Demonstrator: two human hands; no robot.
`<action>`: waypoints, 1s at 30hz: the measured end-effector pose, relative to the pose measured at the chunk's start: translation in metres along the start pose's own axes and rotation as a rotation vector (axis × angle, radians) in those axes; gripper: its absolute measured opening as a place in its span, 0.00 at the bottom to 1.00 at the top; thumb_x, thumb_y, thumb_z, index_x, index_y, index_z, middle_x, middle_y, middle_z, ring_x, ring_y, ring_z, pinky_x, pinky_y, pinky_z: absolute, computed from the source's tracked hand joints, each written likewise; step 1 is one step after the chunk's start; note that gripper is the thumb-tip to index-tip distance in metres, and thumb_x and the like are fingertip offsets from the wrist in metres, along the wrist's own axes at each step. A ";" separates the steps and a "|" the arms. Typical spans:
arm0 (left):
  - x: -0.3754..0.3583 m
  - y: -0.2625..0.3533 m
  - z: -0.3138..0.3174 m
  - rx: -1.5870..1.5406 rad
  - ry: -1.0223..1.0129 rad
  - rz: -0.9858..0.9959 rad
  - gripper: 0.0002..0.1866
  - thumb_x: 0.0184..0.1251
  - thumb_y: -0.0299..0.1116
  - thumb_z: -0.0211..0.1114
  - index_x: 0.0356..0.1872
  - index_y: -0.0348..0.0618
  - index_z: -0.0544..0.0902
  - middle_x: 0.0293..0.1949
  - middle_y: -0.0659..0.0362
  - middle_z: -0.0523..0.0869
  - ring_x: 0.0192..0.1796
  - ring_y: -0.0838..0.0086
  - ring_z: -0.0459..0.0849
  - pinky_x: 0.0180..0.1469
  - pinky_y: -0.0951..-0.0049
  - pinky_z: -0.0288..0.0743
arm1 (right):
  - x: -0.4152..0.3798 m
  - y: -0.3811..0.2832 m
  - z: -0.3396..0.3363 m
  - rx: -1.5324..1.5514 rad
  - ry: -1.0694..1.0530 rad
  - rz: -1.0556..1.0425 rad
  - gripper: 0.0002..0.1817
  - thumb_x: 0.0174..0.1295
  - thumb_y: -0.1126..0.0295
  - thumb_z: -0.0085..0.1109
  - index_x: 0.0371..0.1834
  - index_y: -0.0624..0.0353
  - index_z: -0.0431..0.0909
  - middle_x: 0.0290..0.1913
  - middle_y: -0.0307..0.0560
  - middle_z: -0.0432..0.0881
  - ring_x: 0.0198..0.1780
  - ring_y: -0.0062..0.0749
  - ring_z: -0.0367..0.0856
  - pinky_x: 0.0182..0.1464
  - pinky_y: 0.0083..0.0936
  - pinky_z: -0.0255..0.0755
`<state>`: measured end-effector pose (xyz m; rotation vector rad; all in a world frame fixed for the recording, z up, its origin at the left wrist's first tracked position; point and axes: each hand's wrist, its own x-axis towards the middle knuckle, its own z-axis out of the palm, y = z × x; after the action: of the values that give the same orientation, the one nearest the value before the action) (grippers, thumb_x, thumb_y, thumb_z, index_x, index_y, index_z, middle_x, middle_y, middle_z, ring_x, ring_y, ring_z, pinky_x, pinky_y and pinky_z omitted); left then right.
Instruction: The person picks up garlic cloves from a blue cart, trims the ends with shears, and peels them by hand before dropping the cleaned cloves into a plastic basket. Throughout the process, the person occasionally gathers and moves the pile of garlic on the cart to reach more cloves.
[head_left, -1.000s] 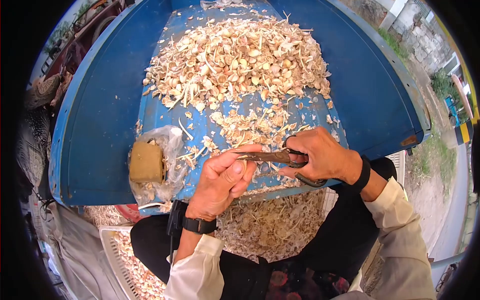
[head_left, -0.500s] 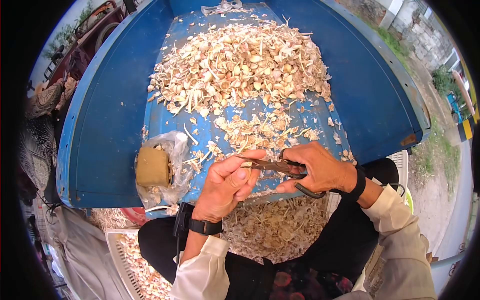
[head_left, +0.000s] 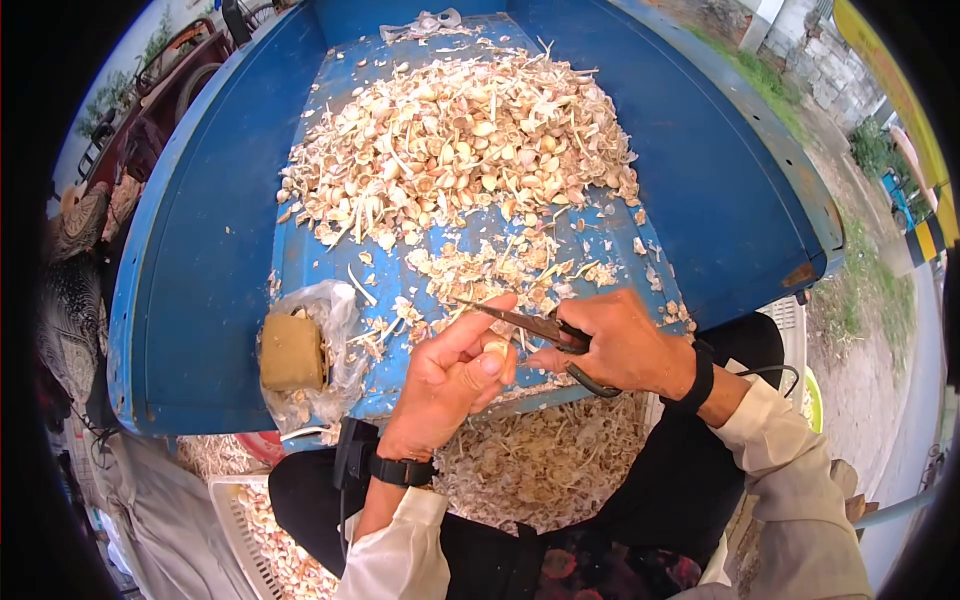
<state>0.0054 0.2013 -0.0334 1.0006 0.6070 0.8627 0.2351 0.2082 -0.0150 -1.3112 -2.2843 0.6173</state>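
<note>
My left hand [head_left: 440, 378] is closed in a pinch on a small pale garlic clove [head_left: 496, 349], with the thumb against its near side. My right hand [head_left: 640, 345] grips a pair of dark scissors [head_left: 538, 325] by the handles. Their blades point left, just above the clove and close to my left index finger. Beyond both hands, a large heap of garlic cloves and skins [head_left: 460, 140] lies on the blue truck bed [head_left: 385, 275]. Loose skins and stalk pieces are scattered nearer to me.
A tan block [head_left: 291, 352] sits on a clear plastic bag [head_left: 342, 312] at the left. Blue side walls [head_left: 205, 250] flank the bed. Below left is a white crate [head_left: 232, 510] of cloves. Dry skins [head_left: 540, 460] lie between my legs. Another person's patterned sleeve [head_left: 75, 290] shows far left.
The scissor blades have moved off the clove and are now raised above it, looking more closed. My left hand still holds the clove. The whole view has shifted slightly.
</note>
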 end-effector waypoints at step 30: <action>0.185 -0.053 -0.043 1.452 0.091 0.276 0.07 0.63 0.29 0.66 0.36 0.35 0.80 0.24 0.52 0.81 0.27 0.64 0.80 0.33 0.65 0.72 | -0.313 0.154 -0.078 0.069 1.025 0.982 0.15 0.64 0.68 0.63 0.49 0.66 0.81 0.39 0.39 0.81 0.36 0.21 0.77 0.37 0.17 0.72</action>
<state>0.0890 0.3629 -0.1092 2.3930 1.2358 0.6204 0.5281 0.0163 -0.0859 -2.0327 -0.7430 0.1709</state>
